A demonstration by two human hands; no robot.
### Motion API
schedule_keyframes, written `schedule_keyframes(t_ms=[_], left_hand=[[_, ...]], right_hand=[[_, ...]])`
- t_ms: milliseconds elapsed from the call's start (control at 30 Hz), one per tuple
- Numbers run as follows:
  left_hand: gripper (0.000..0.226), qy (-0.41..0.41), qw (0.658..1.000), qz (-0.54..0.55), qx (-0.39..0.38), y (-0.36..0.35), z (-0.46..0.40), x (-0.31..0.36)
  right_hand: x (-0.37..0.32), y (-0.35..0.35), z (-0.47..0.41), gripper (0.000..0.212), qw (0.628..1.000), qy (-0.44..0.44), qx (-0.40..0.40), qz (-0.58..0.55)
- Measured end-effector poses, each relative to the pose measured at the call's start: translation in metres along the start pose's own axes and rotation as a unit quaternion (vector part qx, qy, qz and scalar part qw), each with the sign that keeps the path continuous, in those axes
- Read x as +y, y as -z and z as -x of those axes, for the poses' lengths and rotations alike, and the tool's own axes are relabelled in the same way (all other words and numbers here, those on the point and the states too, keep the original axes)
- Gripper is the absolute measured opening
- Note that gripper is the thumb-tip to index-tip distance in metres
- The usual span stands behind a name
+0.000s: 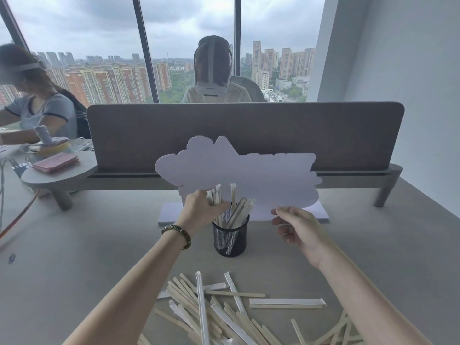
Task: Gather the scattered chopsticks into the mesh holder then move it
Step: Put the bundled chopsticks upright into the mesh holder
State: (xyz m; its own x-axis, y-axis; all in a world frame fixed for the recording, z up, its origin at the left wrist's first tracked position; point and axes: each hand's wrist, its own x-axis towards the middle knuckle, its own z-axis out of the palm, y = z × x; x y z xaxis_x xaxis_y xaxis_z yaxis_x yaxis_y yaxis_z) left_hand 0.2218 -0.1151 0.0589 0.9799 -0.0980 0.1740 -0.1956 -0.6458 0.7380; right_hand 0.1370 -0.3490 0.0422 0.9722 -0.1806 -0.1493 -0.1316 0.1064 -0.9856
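Note:
A black mesh holder [230, 239] stands on the grey desk [99, 245], with several wrapped chopsticks [239, 212] leaning inside it. My left hand [202, 211] grips a bundle of wrapped chopsticks [214, 196] directly above the holder's left rim, their lower ends reaching into it. My right hand [297, 229] hovers to the right of the holder with loosely curled fingers and holds nothing. Many loose chopsticks [219, 312], some wrapped in white paper and some bare wood, lie scattered at the desk's near edge between my forearms.
A pale blanked-out shape [249, 175] stands behind the holder on a flat white pad [171, 212]. A grey divider [244, 135] on a raised shelf [59, 175] closes the desk's back. Two people sit beyond. A wall runs along the right.

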Motion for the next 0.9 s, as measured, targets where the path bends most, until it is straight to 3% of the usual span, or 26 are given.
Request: schedule_keyframes(t_ms=[100,267,467,567,700,900], left_hand=[[0.03,-0.002,0.999,0.042,0.02,0.002,-0.001,-0.003],[0.039,0.025,0.988,0.155,-0.005,0.011,0.002,-0.014],[0.013,-0.011,0.995,0.102,0.012,0.007,0.007,-0.02],[0.02,-0.014,0.993,0.116,0.013,0.001,0.005,-0.026],[0.026,-0.016,0.991,0.136,0.004,-0.004,0.001,-0.026],[0.019,0.015,0.974,0.222,-0.046,-0.005,-0.008,-0.034]], right_hand=[[0.0,0.002,0.001,0.022,1.0,-0.002,0.004,-0.001],[0.0,0.002,0.003,0.02,1.0,0.001,0.005,0.003],[0.0,-0.019,0.0,0.022,0.988,0.06,-0.017,0.139],[0.001,-0.036,-0.012,0.032,0.978,0.078,-0.013,0.192],[0.003,-0.046,-0.031,0.021,0.969,0.093,0.003,0.227],[0.003,-0.047,-0.051,0.028,0.964,0.092,-0.005,0.248]])
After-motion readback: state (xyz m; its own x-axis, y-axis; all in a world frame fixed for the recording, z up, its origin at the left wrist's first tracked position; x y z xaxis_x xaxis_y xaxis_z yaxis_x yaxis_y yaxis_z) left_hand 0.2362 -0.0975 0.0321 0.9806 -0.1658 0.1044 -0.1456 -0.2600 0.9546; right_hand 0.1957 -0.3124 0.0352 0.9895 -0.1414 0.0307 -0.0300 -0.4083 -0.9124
